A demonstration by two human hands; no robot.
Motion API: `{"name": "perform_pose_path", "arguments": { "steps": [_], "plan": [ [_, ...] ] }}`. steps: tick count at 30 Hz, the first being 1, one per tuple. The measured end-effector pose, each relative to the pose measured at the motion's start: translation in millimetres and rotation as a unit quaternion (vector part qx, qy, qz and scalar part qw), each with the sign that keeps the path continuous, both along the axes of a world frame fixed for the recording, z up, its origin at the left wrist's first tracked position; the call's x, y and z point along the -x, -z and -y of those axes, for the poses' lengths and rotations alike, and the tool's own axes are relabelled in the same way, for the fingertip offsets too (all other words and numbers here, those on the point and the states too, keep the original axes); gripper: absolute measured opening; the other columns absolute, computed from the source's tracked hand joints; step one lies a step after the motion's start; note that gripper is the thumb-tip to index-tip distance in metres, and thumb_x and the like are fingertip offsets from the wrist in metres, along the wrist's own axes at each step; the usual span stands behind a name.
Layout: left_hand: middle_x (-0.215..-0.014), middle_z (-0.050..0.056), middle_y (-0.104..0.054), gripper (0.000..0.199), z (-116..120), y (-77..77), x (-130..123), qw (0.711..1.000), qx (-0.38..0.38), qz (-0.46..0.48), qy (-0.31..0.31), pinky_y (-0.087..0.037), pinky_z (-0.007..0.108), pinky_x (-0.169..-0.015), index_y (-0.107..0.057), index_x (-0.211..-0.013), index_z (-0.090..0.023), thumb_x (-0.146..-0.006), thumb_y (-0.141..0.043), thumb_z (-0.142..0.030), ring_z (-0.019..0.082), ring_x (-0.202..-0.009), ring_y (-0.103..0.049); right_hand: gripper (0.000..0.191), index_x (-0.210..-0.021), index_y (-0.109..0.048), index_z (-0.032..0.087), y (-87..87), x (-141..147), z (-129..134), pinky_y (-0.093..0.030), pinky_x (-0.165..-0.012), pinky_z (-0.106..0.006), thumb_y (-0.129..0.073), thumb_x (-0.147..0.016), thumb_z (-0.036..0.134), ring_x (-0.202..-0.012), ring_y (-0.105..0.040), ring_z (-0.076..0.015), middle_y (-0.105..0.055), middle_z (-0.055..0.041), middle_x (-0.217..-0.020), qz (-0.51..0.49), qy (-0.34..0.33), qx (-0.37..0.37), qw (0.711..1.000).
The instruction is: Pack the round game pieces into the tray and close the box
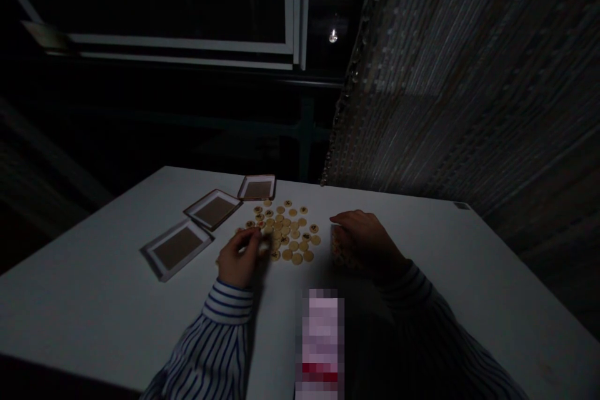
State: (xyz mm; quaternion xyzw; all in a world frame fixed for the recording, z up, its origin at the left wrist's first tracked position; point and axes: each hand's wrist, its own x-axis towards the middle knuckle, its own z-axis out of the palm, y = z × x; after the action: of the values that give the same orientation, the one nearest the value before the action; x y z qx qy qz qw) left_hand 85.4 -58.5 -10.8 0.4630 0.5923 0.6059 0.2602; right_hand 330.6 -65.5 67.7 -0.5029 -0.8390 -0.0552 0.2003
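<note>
Round pale wooden Chinese chess pieces (286,231) lie spread over the middle of the white table, some with dark characters facing up. At their left edge is my left hand (238,257), thumb and forefinger pinched together. A blurred chess piece (265,242) shows at its fingertips. My right hand (368,242) rests to the right of the spread, one finger stretched out to the left. Below and partly behind it shows a close group of chess pieces (338,251), some with reddish marks. The palm hides the rest of that group.
Three shallow rectangular box parts with brown insides stand left of the pieces: a near one (162,275), a middle one (209,225) and a far one (240,192). A bead-string curtain (403,106) hangs beyond the white table (94,300). The room is dim.
</note>
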Motion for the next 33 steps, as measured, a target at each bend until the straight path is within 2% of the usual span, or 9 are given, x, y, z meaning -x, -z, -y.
{"name": "perform_pose_path", "arguments": {
  "steps": [4, 8, 11, 19, 24, 33],
  "plan": [
    [-0.086, 0.007, -0.067, 0.025, -2, 9.8, 2, 0.991, -0.029, -0.128, 0.002, -0.048, 0.035, -0.077, -0.065, -0.08, -0.018, -0.069, -0.056, -0.039, 0.021, -0.089, -0.059, 0.026, -0.101, -0.059, 0.017, 1.6, 7, -2, -0.035, -0.078, -0.032, -0.041, -0.083, 0.022, -0.09, -0.054, -0.0181, -0.063, -0.0069, -0.1, 0.008, -0.003, 0.005, 1.0],
    [-0.089, 0.007, -0.066, 0.022, -5, 19.5, 8, 0.958, -0.09, -0.27, 0.035, -0.043, 0.038, -0.086, -0.065, -0.082, -0.02, -0.071, -0.054, -0.035, 0.021, -0.09, -0.058, 0.026, -0.1, -0.059, 0.017, 4.6, 14, -3, -0.034, -0.079, -0.032, -0.04, -0.084, 0.022, -0.09, -0.053, -0.0176, -0.062, -0.007, -0.098, 0.019, -0.014, 0.01, 1.0],
    [-0.094, 0.008, -0.066, 0.023, -7, 29.4, 12, 0.936, -0.105, -0.333, 0.056, -0.041, 0.041, -0.087, -0.066, -0.083, -0.02, -0.072, -0.053, -0.035, 0.022, -0.09, -0.058, 0.026, -0.101, -0.058, 0.018, 6.3, 22, -2, -0.033, -0.079, -0.031, -0.038, -0.085, 0.022, -0.091, -0.052, -0.0171, -0.061, -0.0068, -0.099, 0.043, -0.028, 0.005, 0.999],
    [-0.1, 0.01, -0.064, 0.024, -3, 47.8, 10, 0.906, -0.109, -0.407, 0.04, -0.04, 0.042, -0.086, -0.066, -0.082, -0.02, -0.068, -0.057, -0.038, 0.026, -0.094, -0.055, 0.023, -0.099, -0.056, 0.018, 15.6, 46, -1, -0.031, -0.075, -0.031, -0.038, -0.085, 0.02, -0.087, -0.05, -0.018, -0.06, -0.0068, -0.096, 0.079, -0.06, 0.017, 0.995],
    [-0.103, 0.01, -0.062, 0.023, -3, 54.2, 11, 0.901, -0.093, -0.422, 0.037, -0.039, 0.043, -0.086, -0.066, -0.08, -0.022, -0.064, -0.06, -0.037, 0.028, -0.098, -0.053, 0.019, -0.091, -0.057, 0.017, 26.6, 59, 0, -0.032, -0.073, -0.03, -0.039, -0.084, 0.018, -0.085, -0.05, -0.0169, -0.059, -0.0064, -0.09, 0.088, -0.066, 0.051, 0.993],
    [-0.107, 0.009, -0.059, 0.026, -3, 63.8, 11, 0.884, -0.067, -0.462, 0.026, -0.037, 0.046, -0.086, -0.066, -0.082, -0.023, -0.062, -0.062, -0.039, 0.031, -0.103, -0.049, 0.023, -0.101, -0.055, 0.018, 52.4, 66, -4, -0.033, -0.083, -0.033, -0.041, -0.083, 0.02, -0.098, -0.047, -0.0192, -0.055, -0.0067, -0.11, 0.044, -0.085, 0.045, 0.994]
  ]
}}
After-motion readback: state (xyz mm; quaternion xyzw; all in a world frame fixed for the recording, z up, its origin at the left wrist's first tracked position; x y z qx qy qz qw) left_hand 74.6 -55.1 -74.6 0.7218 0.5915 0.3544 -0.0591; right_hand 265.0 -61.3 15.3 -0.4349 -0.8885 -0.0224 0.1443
